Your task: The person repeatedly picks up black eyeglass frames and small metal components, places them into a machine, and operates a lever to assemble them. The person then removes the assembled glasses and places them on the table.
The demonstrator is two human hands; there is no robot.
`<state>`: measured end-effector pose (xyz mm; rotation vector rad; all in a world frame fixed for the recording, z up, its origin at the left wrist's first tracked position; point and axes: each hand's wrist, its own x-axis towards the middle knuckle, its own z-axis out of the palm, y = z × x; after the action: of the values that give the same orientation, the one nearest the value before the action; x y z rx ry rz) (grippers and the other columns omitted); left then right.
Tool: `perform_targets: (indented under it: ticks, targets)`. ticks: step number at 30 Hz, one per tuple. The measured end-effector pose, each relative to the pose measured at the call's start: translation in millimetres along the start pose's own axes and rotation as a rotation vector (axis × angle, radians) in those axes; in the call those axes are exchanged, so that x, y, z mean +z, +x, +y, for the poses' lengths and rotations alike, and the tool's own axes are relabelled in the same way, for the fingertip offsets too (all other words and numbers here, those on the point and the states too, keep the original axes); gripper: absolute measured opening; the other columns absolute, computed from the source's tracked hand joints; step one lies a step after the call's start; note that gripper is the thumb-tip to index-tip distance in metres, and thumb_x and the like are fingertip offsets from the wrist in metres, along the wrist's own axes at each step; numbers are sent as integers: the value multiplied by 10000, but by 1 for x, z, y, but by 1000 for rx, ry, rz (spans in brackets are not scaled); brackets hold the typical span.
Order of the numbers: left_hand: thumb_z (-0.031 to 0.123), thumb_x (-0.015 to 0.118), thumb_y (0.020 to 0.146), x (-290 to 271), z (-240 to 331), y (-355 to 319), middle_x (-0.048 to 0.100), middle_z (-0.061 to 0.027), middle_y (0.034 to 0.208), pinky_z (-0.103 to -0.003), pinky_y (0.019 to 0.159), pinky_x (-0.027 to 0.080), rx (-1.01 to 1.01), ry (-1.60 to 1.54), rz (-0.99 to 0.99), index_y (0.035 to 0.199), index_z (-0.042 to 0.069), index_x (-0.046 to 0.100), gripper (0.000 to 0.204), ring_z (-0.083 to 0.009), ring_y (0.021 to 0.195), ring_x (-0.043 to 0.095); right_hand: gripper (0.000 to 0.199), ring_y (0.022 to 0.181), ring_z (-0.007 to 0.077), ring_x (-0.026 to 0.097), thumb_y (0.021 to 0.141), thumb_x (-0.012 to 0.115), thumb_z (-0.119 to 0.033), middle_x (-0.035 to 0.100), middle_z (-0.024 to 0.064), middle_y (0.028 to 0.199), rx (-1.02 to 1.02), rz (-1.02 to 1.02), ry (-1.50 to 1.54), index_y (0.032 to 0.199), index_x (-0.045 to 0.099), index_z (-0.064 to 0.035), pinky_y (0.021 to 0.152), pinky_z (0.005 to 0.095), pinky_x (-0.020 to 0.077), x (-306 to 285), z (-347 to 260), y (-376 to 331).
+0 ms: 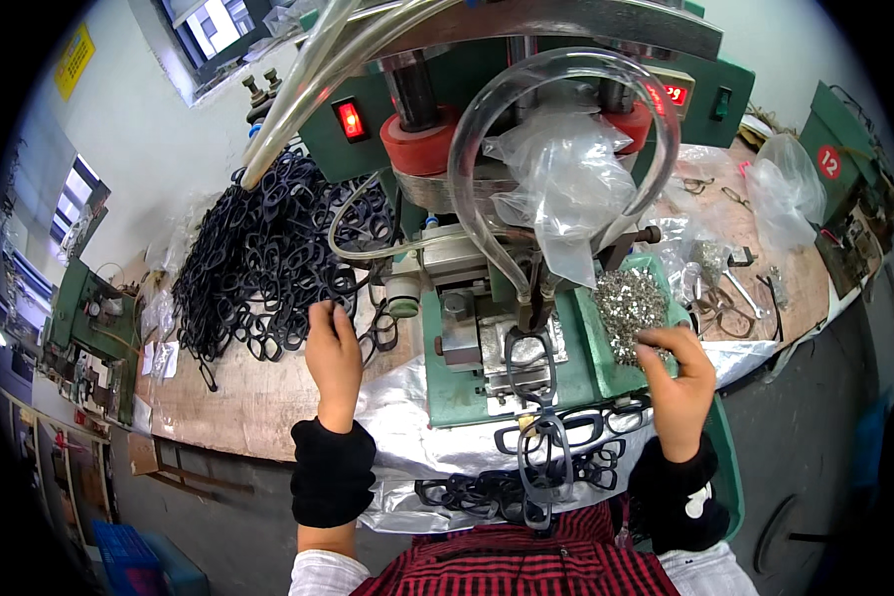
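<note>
My left hand (334,364) is at the near edge of a heap of dark eyeglass frames (258,233), its fingers curled and closed on the rim of one frame. Over a green tray (598,382) of small silvery metal parts (631,308) my right hand (683,382) bends thumb and forefinger together; whatever sits between the tips is too small to make out. Between the hands, an eyeglass frame (511,370) stands on end in the metal fixture (487,348) of a green press. More dark frames (487,489) lie in the silver sheeting before me, some overlapping.
The green press (318,139) has red collars (417,144), a lit red switch (350,119) and clear hoses (467,129). A plastic bag (566,179) hangs at its front. A wrench (743,293) and loose frames (722,316) lie on the right. Another green machine (94,313) stands left.
</note>
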<state>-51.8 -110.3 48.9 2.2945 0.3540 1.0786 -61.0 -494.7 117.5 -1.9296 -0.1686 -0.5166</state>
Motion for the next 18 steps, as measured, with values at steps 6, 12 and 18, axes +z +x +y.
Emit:
perform_targets:
  ticks: [6, 12, 18]
  targets:
    - [127, 603, 975, 7, 7, -17, 447, 75, 720, -189, 544, 270, -288, -562, 9, 874, 70, 521, 142, -12, 620, 361, 145, 840, 238, 643, 758, 701, 2, 683, 104, 873, -177, -116, 224, 902, 686, 3, 775, 330, 487, 69, -29, 27]
    - [181, 564, 1009, -10, 50, -38, 627, -39, 975, -260, 720, 512, -446, -999, 39, 1076, 76, 576, 125, -115, 813, 601, 435, 932, 123, 617, 823, 682, 53, 663, 89, 958, 144, -78, 604, 1223, 514, 40, 839, 248, 481, 80, -40, 11]
    - [170, 536, 1012, -65, 164, 20, 600, -129, 1060, -344, 771, 532, 424, -942, -66, 1155, 18, 535, 208, -219, 928, 601, 492, 959, 123, 604, 842, 653, 83, 651, 66, 950, 359, -155, 1069, 1297, 470, 36, 878, 243, 465, 89, -56, 4]
